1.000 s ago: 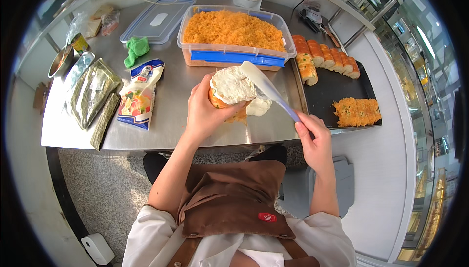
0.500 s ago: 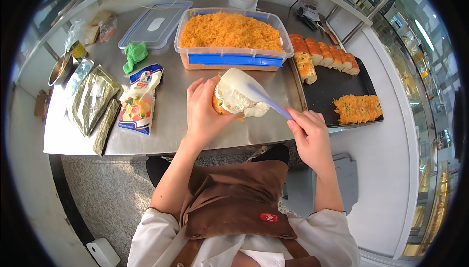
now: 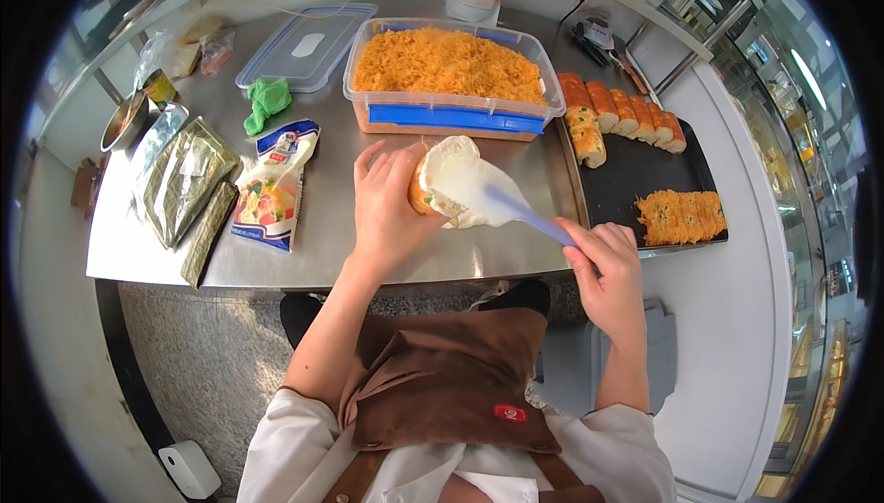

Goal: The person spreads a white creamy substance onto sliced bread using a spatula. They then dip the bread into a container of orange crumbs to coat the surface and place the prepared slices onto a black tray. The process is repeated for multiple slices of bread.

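My left hand (image 3: 394, 204) is wrapped round a bread roll (image 3: 421, 192), held above the steel table with its cut face turned to the right. White cream covers that face. In my right hand (image 3: 603, 264) is the handle of a spatula (image 3: 527, 213), pale purple toward the grip. The spatula's cream-coated blade lies against the roll's face, and its outline blends into the cream. Just beyond my hands stands a clear plastic box (image 3: 451, 116) with blue clips, filled with orange shredded floss (image 3: 447, 61).
A black tray (image 3: 619, 181) at the right holds golden rolls (image 3: 626, 115) and floss-coated pieces (image 3: 680, 218). At the left lie a sauce pouch (image 3: 274, 190), seaweed packs (image 3: 189, 181), a green cloth (image 3: 267, 101) and the box lid (image 3: 308, 47). The steel table's (image 3: 414, 268) front edge is near me.
My right hand has drawn slightly right and nearer with the spatula, whose blade has slid lower across the roll's creamed face. My left hand keeps its hold. The whole view has shifted a little.
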Action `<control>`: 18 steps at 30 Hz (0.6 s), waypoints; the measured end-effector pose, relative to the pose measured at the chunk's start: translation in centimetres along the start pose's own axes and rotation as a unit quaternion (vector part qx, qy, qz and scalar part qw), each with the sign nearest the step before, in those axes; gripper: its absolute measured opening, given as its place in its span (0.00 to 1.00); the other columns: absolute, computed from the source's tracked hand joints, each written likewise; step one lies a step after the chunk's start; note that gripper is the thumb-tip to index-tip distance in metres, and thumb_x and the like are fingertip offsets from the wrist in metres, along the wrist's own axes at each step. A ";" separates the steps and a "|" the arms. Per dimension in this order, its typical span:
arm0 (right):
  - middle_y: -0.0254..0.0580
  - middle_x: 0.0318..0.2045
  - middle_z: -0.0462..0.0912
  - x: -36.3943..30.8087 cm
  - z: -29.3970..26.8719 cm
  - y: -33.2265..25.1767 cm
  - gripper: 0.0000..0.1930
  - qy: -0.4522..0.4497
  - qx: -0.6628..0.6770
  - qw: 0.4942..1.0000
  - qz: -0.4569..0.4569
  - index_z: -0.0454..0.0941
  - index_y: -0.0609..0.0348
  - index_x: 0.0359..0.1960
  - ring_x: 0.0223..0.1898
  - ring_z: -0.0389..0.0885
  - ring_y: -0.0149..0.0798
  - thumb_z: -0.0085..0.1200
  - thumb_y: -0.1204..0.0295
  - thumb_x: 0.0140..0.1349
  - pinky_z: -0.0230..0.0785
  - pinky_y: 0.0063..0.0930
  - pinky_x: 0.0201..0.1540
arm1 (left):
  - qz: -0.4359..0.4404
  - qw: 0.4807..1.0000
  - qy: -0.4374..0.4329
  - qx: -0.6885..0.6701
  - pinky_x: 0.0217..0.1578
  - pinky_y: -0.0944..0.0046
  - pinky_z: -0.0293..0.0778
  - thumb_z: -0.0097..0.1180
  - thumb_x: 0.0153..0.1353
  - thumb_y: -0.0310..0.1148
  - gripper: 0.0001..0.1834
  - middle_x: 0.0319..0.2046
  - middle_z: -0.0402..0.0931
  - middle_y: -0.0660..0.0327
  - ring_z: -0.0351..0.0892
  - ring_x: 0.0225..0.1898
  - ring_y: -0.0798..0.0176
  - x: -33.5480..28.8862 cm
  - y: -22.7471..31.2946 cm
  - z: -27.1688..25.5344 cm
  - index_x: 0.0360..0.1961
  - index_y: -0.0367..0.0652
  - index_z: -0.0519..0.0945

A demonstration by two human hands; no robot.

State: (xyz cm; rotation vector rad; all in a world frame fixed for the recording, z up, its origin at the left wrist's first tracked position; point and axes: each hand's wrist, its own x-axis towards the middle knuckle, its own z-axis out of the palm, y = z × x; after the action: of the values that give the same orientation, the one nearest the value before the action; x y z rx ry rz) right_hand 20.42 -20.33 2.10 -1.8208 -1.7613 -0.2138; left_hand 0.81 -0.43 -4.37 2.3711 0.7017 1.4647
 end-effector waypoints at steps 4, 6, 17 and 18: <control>0.36 0.23 0.72 0.7 -0.4 -0.2 0.12 0.018 0.002 0.999 0.029 0.83 0.58 0.48 0.29 0.71 0.40 0.59 0.73 0.63 0.62 0.34 0.41 | 0.035 0.998 0.001 0.054 0.63 0.46 0.61 0.76 0.36 0.32 0.33 0.36 0.81 0.60 0.80 0.41 0.55 0.3 0.4 -0.1 0.47 0.42 0.77; 0.36 0.23 0.72 1.2 0.0 -0.3 0.12 -0.004 0.021 1.000 0.002 0.83 0.58 0.49 0.29 0.71 0.39 0.59 0.73 0.64 0.62 0.34 0.41 | 0.056 0.996 0.009 0.075 0.63 0.46 0.61 0.76 0.36 0.32 0.32 0.36 0.81 0.60 0.80 0.41 0.55 0.6 0.7 -0.2 0.47 0.43 0.77; 0.34 0.24 0.70 0.2 0.8 -0.3 0.15 0.033 -0.029 0.998 -0.051 0.83 0.57 0.51 0.30 0.70 0.39 0.60 0.73 0.62 0.61 0.34 0.44 | -0.150 0.980 -0.062 -0.112 0.61 0.51 0.64 0.78 0.36 0.35 0.36 0.45 0.81 0.59 0.76 0.52 0.48 0.3 0.6 -0.4 0.52 0.44 0.78; 0.34 0.24 0.70 0.3 1.1 -0.1 0.15 0.039 -0.043 0.996 -0.066 0.83 0.57 0.51 0.30 0.69 0.39 0.60 0.73 0.62 0.61 0.35 0.44 | -0.189 0.967 -0.088 -0.147 0.61 0.51 0.65 0.78 0.36 0.35 0.37 0.46 0.81 0.59 0.75 0.53 0.48 0.4 0.8 -0.4 0.52 0.45 0.78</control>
State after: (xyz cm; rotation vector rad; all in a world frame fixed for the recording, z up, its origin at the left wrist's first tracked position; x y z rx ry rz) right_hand 20.04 -19.48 1.37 -1.7318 -1.8439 -0.4137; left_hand 0.87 -0.93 -3.49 1.9792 0.7767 1.0963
